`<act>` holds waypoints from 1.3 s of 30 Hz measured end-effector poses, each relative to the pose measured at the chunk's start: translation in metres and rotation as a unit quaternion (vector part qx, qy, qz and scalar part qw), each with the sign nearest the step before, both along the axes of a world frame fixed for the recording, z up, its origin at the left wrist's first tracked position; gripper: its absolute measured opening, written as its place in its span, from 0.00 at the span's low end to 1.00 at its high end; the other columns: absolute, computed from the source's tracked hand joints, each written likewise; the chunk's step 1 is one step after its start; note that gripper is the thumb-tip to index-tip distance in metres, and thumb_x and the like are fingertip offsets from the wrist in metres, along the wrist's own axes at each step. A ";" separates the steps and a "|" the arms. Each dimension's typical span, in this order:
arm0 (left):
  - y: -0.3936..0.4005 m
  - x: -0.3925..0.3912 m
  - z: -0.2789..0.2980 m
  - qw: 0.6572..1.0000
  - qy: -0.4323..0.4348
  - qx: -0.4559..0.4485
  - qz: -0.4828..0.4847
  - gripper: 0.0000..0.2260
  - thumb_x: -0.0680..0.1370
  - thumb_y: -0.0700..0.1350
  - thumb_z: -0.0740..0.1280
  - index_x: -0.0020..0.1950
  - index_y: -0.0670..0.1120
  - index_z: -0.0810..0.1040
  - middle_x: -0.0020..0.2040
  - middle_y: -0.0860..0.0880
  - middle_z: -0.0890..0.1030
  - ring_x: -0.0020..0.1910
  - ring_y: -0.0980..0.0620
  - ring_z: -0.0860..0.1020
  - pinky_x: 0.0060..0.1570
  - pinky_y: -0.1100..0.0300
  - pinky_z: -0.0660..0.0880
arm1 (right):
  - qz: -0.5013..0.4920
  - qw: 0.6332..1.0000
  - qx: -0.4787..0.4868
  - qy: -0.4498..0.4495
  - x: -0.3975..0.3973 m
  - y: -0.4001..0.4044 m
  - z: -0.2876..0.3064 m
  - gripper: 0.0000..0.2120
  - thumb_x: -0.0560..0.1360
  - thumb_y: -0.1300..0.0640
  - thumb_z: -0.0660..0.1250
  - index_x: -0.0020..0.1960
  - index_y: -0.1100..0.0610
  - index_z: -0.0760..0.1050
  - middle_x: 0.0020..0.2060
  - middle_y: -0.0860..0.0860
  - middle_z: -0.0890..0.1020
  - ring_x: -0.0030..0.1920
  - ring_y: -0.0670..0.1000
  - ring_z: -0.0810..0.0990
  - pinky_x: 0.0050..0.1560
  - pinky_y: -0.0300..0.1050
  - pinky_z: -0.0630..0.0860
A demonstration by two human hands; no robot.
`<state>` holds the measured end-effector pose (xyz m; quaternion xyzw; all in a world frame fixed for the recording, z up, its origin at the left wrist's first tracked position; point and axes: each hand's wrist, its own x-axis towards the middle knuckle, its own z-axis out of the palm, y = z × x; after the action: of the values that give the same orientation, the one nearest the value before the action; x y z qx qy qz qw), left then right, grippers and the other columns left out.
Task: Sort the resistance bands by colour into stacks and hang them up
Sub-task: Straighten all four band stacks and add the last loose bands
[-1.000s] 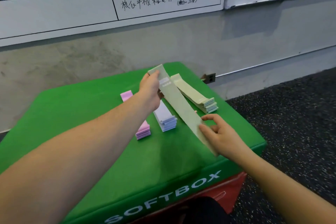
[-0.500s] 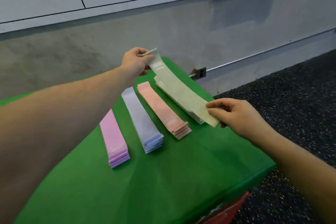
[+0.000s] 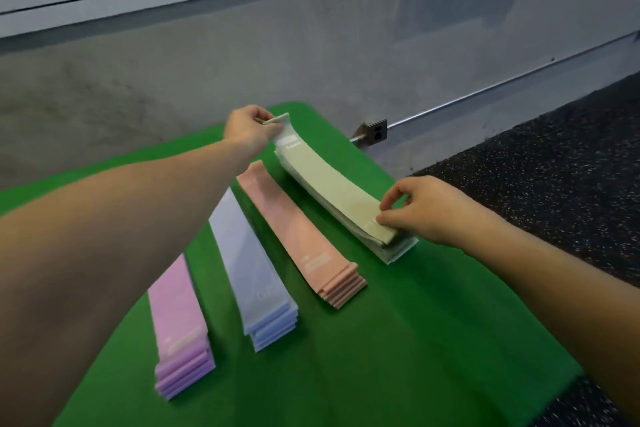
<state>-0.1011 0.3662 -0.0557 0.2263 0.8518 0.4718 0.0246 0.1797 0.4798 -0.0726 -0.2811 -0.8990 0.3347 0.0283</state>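
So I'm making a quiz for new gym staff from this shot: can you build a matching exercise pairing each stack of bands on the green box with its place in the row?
Things:
1. pink-purple stack
2. blue stack
3. peach stack
4. pale green stack

Places:
A. far right, under the band held at both ends
B. second from the left
C. far left, nearest the camera
D. second from the right

Pairs: 1-C, 2-B, 3-D, 4-A
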 end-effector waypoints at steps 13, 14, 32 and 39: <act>0.020 -0.009 -0.028 0.984 0.065 -0.161 -0.037 0.06 0.78 0.45 0.71 0.50 0.47 0.76 0.48 0.49 0.78 0.48 0.49 0.76 0.46 0.56 0.71 | -0.033 0.996 -0.051 -0.067 0.009 0.011 -0.027 0.24 0.70 0.36 0.72 0.58 0.50 0.74 0.44 0.43 0.77 0.43 0.44 0.78 0.43 0.43 0.75; 0.022 -0.009 -0.029 0.983 0.064 -0.167 -0.037 0.06 0.78 0.45 0.71 0.50 0.47 0.76 0.48 0.49 0.78 0.47 0.49 0.76 0.46 0.56 0.70 | -0.033 0.996 -0.048 -0.065 0.010 0.011 -0.029 0.23 0.70 0.35 0.72 0.57 0.50 0.77 0.44 0.43 0.79 0.43 0.43 0.78 0.45 0.43 0.76; 0.033 -0.008 -0.021 0.958 -0.098 -0.244 -0.111 0.21 0.78 0.42 0.64 0.71 0.50 0.69 0.63 0.44 0.72 0.61 0.43 0.75 0.62 0.47 0.77 | 0.002 0.995 -0.018 -0.102 0.002 0.013 -0.021 0.19 0.68 0.37 0.74 0.44 0.53 0.81 0.41 0.49 0.83 0.42 0.48 0.81 0.39 0.41 0.75; 0.037 -0.013 -0.018 0.951 -0.121 -0.245 -0.142 0.23 0.79 0.36 0.64 0.71 0.51 0.69 0.56 0.46 0.73 0.43 0.51 0.73 0.38 0.62 0.72 | 0.007 0.993 -0.034 -0.109 0.002 0.009 -0.016 0.18 0.69 0.41 0.75 0.46 0.54 0.78 0.45 0.52 0.82 0.45 0.49 0.82 0.42 0.42 0.76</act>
<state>-0.1139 0.4031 -0.0732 0.2732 0.8907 0.2645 0.2491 0.1816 0.4890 -0.0891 -0.3107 -0.8868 0.3323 -0.0818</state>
